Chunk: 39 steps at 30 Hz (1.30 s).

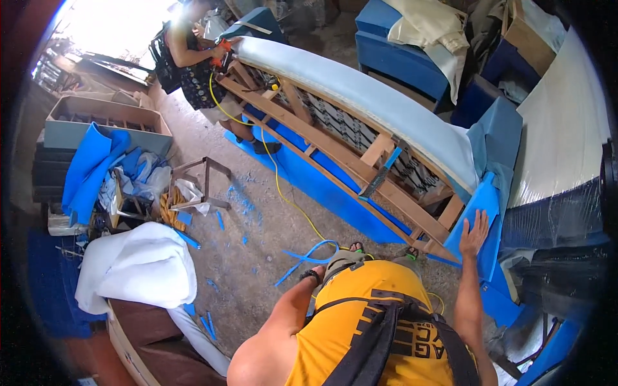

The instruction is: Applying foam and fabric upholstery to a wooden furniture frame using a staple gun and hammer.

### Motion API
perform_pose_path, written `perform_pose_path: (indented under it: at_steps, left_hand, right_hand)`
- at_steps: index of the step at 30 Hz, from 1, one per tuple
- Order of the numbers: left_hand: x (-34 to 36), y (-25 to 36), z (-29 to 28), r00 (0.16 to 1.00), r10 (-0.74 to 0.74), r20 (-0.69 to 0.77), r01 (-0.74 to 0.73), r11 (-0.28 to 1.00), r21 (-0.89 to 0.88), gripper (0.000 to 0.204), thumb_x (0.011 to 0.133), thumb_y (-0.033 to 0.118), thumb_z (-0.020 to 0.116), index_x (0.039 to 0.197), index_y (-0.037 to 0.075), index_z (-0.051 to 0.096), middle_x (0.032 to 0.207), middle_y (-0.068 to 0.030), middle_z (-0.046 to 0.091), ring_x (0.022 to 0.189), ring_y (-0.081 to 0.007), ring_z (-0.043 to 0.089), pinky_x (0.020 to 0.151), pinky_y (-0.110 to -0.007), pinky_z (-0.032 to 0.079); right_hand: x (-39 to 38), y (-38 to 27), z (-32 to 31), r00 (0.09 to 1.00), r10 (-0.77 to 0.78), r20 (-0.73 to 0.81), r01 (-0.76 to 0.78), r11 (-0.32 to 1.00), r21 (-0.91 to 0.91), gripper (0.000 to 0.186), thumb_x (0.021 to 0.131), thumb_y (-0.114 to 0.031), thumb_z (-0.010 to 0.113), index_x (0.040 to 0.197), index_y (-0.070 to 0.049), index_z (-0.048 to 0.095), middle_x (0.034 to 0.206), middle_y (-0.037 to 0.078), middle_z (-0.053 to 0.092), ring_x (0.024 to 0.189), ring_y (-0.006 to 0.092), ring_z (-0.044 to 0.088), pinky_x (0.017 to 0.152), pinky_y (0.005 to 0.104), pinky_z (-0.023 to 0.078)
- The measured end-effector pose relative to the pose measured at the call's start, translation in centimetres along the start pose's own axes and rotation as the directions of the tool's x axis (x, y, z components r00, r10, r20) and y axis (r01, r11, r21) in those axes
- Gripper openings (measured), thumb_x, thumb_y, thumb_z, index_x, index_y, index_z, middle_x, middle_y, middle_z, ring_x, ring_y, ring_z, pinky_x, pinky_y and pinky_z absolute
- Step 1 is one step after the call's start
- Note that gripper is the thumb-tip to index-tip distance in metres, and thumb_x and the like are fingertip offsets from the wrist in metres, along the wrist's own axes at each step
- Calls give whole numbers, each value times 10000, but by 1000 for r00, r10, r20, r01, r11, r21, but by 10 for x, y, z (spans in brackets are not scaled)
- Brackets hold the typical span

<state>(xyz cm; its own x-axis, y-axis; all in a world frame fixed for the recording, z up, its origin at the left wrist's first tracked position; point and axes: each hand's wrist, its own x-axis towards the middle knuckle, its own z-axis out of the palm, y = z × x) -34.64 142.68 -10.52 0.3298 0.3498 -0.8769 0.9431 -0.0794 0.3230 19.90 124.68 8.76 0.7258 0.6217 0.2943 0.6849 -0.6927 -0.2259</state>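
Pressing flat, fingers spread, the right hand (474, 233) lies open on the blue fabric (479, 212) at the near end of the wooden sofa frame (335, 151). I cannot tell how the left hand (320, 270) is set; it is mostly hidden near a blue strip (309, 254) on the floor. Another person (187, 58) holds an orange tool (222, 55) at the frame's far end
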Motion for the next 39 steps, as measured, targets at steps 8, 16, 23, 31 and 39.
perform_pose_path:
  at_steps: [8,16,23,31,39]
  left_hand:
    - [-2,-32,-22,948,261,-184,-293,940,-175,447,915,388,566,1226,75,637,1228,-188,637,1174,-320,580,995,-434,435]
    - [-16,-109,47,902,-234,-363,144,956,-257,552,881,593,487,1120,140,692,1007,-204,698,989,-386,665,786,-475,548]
    - [-64,-113,74,912,-284,-294,101,854,-511,372,860,369,607,1141,145,700,1064,-152,703,1027,-313,670,875,-399,529]
    - [0,-134,-61,889,-250,-383,-105,704,-703,369,894,316,677,1134,36,679,981,-138,729,889,-220,697,748,-352,553]
    - [37,-131,-242,850,-184,-493,-329,544,-772,362,929,223,643,1214,1,619,1050,-114,702,868,-188,679,689,-303,533]
  right_hand:
    - [3,1,-5,999,35,-32,-36,998,-48,539,984,-368,509,1424,-66,433,1510,177,361,1394,378,323,1134,518,260]
    - [3,26,15,998,-47,-44,47,999,0,536,923,-259,601,1391,-39,461,1457,211,425,1357,384,376,1117,496,298]
    - [21,-87,37,941,-205,-270,230,971,63,477,971,-332,550,1303,11,550,1307,235,552,1224,410,500,1035,489,399]
    - [72,-299,83,805,276,526,-543,699,465,693,951,-374,609,1468,-6,332,1312,194,547,1203,381,522,990,511,443]
    - [76,-278,160,786,447,427,-605,699,381,669,981,-190,551,1506,5,186,972,96,594,803,202,594,662,394,480]
